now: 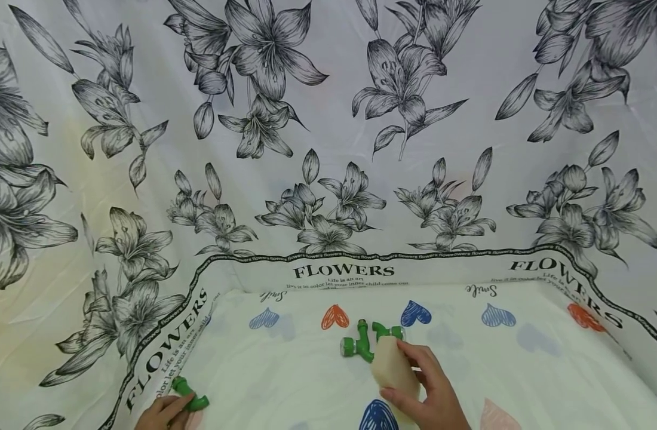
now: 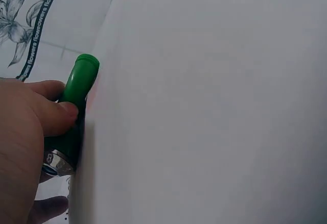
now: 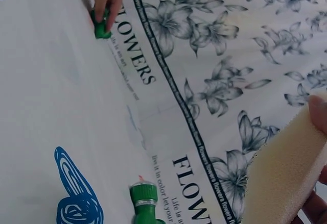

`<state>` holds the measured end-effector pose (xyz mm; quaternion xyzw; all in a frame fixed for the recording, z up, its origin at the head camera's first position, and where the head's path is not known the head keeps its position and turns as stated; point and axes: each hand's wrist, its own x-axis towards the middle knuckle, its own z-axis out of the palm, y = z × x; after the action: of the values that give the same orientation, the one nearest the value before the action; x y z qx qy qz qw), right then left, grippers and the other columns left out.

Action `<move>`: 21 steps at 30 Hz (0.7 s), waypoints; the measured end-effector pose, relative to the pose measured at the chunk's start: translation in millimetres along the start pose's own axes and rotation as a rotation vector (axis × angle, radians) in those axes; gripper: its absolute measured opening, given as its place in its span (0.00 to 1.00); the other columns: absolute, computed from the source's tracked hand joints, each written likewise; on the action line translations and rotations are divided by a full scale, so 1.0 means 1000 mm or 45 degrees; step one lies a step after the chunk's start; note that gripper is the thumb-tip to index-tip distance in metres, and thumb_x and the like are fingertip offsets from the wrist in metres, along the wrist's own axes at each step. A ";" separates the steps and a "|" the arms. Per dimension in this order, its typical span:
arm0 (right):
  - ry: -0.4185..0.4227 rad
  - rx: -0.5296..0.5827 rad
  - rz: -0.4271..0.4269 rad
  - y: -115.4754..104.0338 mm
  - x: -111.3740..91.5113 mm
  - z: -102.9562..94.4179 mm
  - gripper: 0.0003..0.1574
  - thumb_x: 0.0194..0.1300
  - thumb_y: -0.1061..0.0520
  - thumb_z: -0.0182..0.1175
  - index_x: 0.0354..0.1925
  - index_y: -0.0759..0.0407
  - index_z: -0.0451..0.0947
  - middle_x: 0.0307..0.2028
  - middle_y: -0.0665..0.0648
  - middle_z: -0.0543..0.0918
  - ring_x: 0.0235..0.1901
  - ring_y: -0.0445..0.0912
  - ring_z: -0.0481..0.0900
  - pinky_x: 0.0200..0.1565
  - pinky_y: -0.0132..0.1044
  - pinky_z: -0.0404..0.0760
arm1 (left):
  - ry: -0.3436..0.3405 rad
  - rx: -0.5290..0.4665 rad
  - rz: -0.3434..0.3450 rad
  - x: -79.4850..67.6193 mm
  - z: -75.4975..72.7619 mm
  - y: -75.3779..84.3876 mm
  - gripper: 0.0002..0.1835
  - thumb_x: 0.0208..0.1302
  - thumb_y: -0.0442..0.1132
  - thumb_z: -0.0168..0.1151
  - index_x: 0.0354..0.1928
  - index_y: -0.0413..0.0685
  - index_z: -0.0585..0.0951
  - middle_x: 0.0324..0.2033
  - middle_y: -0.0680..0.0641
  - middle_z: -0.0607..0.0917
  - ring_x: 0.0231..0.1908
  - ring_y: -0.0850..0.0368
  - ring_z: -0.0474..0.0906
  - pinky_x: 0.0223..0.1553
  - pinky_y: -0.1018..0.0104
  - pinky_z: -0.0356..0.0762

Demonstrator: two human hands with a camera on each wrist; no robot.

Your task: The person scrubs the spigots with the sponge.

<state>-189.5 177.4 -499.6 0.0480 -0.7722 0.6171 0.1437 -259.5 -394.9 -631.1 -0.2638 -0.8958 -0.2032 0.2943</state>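
My left hand (image 1: 164, 413) pinches a green plastic tap (image 1: 187, 394) at the left side of the white cloth. In the left wrist view, thumb and fingers grip the middle of this tap (image 2: 82, 81), and its silvery end shows below them. My right hand (image 1: 433, 394) holds a cream-coloured sponge block (image 1: 394, 367) between thumb and fingers. Its porous face fills the lower right of the right wrist view, where the sponge (image 3: 286, 173) is cut off by the frame. Just beyond the sponge lie two more green taps, one (image 1: 355, 347) to the left and another (image 1: 384, 330) partly hidden behind it.
The white cloth (image 1: 285, 370) underneath carries printed hearts and lettering. A curtain (image 1: 328, 119) with black-and-white lilies and a "FLOWERS" border rises at the back and both sides.
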 end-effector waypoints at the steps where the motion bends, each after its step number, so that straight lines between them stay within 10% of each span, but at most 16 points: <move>1: 0.006 -0.003 -0.010 0.000 0.000 -0.001 0.45 0.59 0.56 0.85 0.71 0.55 0.79 0.58 0.51 0.80 0.54 0.47 0.79 0.51 0.37 0.86 | 0.063 0.106 -0.033 0.001 0.004 0.005 0.16 0.77 0.50 0.72 0.45 0.44 0.93 0.30 0.48 0.82 0.27 0.66 0.76 0.20 0.70 0.73; 5: 0.027 -0.007 -0.021 0.000 -0.001 -0.005 0.45 0.59 0.57 0.85 0.71 0.55 0.79 0.58 0.51 0.80 0.55 0.46 0.79 0.51 0.37 0.86 | 0.045 0.248 -0.268 0.012 0.006 0.029 0.19 0.47 0.31 0.84 0.45 0.43 0.92 0.32 0.43 0.83 0.23 0.54 0.77 0.18 0.59 0.76; 10: 0.038 -0.035 0.003 0.001 -0.001 -0.013 0.46 0.59 0.56 0.85 0.72 0.55 0.78 0.58 0.51 0.80 0.56 0.47 0.78 0.53 0.37 0.85 | 0.023 0.359 -0.544 0.046 0.007 0.065 0.20 0.53 0.37 0.83 0.50 0.44 0.91 0.39 0.38 0.86 0.29 0.38 0.81 0.22 0.39 0.80; 21: 0.119 -0.117 -0.104 0.002 -0.002 -0.035 0.45 0.63 0.58 0.83 0.74 0.55 0.76 0.59 0.51 0.79 0.55 0.45 0.78 0.52 0.34 0.84 | -0.158 -0.142 -0.514 0.151 0.044 0.156 0.33 0.66 0.37 0.81 0.71 0.47 0.81 0.55 0.46 0.87 0.50 0.48 0.86 0.53 0.45 0.86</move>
<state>-181.8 211.5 -494.9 0.0440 -0.7894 0.5763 0.2067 -289.3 -197.9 -535.4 -0.1071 -0.9342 -0.2907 0.1770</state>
